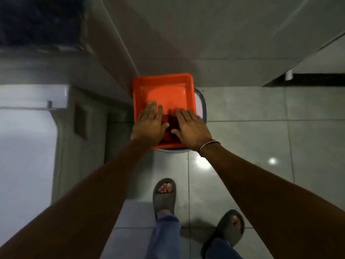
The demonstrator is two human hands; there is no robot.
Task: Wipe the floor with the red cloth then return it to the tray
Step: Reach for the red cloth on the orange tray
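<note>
head view looks straight down at our two arms reaching to an orange tray (162, 81) that sits on a round stool (203, 104) beside the grey cabinet (89, 75). our left hand (149, 124) lies flat over the near left part of the tray, fingers spread and straight, pinching nothing. our right hand (192, 128) is the same over the near right part, palm down, fingers loosely spread, a thin bracelet (209, 144) at the wrist. between the two hands, at the near end of the tray, we see a dark red patch that we take to be the red cloth (169, 122); it is in shadow, so we cannot tell whether it is folded or bunched, nor whether the palms press on it or only hover. the far half of the tray is bare

we judge the cloth soft, light and limp, possibly damp, so it should gather easily and will droop once lifted. a good hold would be to bunch its middle in one hand, or to take two edges near the tray's near rim. the tiled floor (261, 139) beyond the tray's right side looks glossy, and our sandals (164, 197) stand on it below the tray
</note>
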